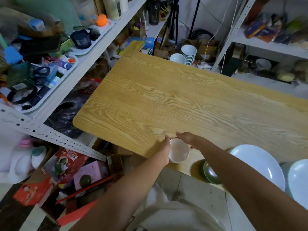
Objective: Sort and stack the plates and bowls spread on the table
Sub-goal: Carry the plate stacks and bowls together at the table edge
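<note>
A small pale pink bowl (pixel 179 151) sits at the near edge of the wooden table (pixel 166 97). My left hand (pixel 164 150) holds its left rim and my right hand (pixel 189 139) lies against its far right rim. Just right of it a green bowl (pixel 210 175) stands near the table edge, partly hidden by my right forearm. A large white plate (pixel 260 162) lies further right, and another white plate (pixel 300 179) is cut off by the frame edge.
A stack of white bowls (pixel 189 53) and a single white bowl (pixel 177 58) stand beyond the table's far edge. Cluttered metal shelves (pixel 50 67) flank the left; more shelving (pixel 266 47) is at the back right. Boxes (pixel 66 164) crowd the floor at left.
</note>
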### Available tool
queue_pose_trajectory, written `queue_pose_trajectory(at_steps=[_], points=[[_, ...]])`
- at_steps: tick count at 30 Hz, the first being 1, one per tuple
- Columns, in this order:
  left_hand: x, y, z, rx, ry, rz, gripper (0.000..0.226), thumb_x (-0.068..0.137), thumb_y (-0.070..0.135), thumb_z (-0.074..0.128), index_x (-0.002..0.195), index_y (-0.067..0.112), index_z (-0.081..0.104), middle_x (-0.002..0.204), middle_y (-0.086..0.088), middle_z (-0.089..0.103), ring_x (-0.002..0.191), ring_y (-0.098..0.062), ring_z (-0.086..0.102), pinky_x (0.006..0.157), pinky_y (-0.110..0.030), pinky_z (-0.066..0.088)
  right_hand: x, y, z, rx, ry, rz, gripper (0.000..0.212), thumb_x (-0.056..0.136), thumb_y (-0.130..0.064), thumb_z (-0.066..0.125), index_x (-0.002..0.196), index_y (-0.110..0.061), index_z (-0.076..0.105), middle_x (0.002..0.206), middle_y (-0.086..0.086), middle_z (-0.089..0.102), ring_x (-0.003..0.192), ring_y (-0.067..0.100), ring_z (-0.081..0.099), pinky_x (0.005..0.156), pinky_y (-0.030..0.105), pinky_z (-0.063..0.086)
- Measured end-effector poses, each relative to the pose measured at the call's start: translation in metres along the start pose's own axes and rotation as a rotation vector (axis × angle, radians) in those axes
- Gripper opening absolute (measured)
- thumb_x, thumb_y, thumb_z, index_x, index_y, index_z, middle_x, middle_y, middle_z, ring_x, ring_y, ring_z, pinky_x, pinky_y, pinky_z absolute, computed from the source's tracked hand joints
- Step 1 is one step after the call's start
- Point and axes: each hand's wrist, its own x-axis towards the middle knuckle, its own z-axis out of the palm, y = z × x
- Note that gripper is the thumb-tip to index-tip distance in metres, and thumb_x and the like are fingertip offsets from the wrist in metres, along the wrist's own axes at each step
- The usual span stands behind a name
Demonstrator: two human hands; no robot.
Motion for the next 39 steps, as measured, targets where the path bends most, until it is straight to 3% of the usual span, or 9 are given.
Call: queue_pose_trajectory(at_steps=[9,12,15,18,20,22,31,35,39], points=[[0.02,-0.041,0.043,-0.122,0.068,0.034,0.074,0.088,0.07,0.023,0.143,0.022,0.038,0.147,-0.01,0.041,0.131,-0.035,0.041,0.108,-0.053,0.035,-0.019,0.048,-0.011,-0.14,-0.016,-0.046,0.061,0.102,-0.045,0.022,0.145,-0.003,0.035,0.148,0.018,0.038,0.133,0.033,0.041,0.104,0.037,0.036],[-0.011,-0.045,0.044,-0.249,0.308,0.172,0.059,0.1,0.047,0.026,0.136,0.006,0.049,0.139,-0.016,0.05,0.125,-0.035,0.048,0.107,-0.042,0.037,-0.021,0.057,-0.012,-0.114,-0.025,-0.107,0.061,0.102,-0.043,0.023,0.143,0.001,0.034,0.147,0.021,0.038,0.131,0.035,0.042,0.103,0.036,0.037],[-0.033,-0.065,0.03,-0.303,0.489,0.112,0.052,0.102,0.034,0.029,0.135,-0.004,0.045,0.138,-0.023,0.048,0.125,-0.039,0.047,0.107,-0.042,0.035,-0.021,0.063,-0.012,-0.09,-0.015,-0.146,0.062,0.102,-0.043,0.024,0.14,0.004,0.038,0.142,0.024,0.043,0.125,0.038,0.048,0.099,0.038,0.04],[-0.04,-0.078,0.04,-0.443,0.416,0.011,0.05,0.104,0.027,0.027,0.146,-0.001,0.026,0.148,-0.021,0.035,0.135,-0.036,0.037,0.108,-0.035,0.031,-0.022,0.064,-0.011,-0.102,-0.022,-0.173,0.061,0.103,-0.042,0.022,0.14,0.004,0.038,0.144,0.024,0.041,0.129,0.037,0.044,0.104,0.038,0.036],[-0.04,-0.078,0.046,-0.582,0.226,-0.058,0.068,0.099,0.054,0.021,0.151,0.01,0.021,0.155,-0.013,0.026,0.142,-0.029,0.029,0.117,-0.038,0.021,-0.023,0.064,-0.008,-0.125,-0.037,-0.193,0.058,0.104,-0.039,0.02,0.143,0.001,0.036,0.149,0.021,0.036,0.136,0.034,0.036,0.11,0.036,0.029],[-0.024,-0.078,0.054,-0.652,0.121,-0.07,0.079,0.091,0.069,0.018,0.149,0.016,0.026,0.154,-0.012,0.03,0.141,-0.028,0.031,0.119,-0.042,0.02,-0.022,0.063,-0.006,-0.162,-0.043,-0.202,0.057,0.104,-0.038,0.018,0.145,-0.003,0.034,0.152,0.018,0.032,0.14,0.03,0.031,0.114,0.035,0.023],[0.043,-0.094,0.055,-0.729,0.107,-0.078,0.08,0.075,0.082,0.034,0.134,0.029,0.045,0.136,-0.01,0.052,0.122,-0.034,0.05,0.109,-0.049,0.036,-0.018,0.064,-0.003,-0.295,-0.034,-0.218,0.056,0.104,-0.038,0.018,0.144,-0.004,0.037,0.152,0.016,0.033,0.141,0.029,0.031,0.113,0.033,0.022],[0.009,-0.084,0.049,-0.764,0.051,-0.114,0.078,0.083,0.077,0.027,0.135,0.022,0.044,0.138,-0.012,0.051,0.128,-0.033,0.046,0.112,-0.047,0.033,-0.02,0.065,-0.009,-0.213,-0.042,-0.182,0.057,0.103,-0.041,0.023,0.141,-0.003,0.04,0.147,0.017,0.04,0.131,0.03,0.042,0.108,0.034,0.03],[-0.036,-0.094,0.059,-0.735,-0.032,-0.109,0.073,0.095,0.063,0.016,0.148,0.015,0.029,0.154,-0.013,0.029,0.143,-0.028,0.026,0.116,-0.037,0.019,-0.02,0.08,-0.027,-0.123,-0.004,-0.125,0.059,0.101,-0.047,0.027,0.127,-0.002,0.055,0.13,0.018,0.056,0.111,0.028,0.055,0.101,0.037,0.037]])
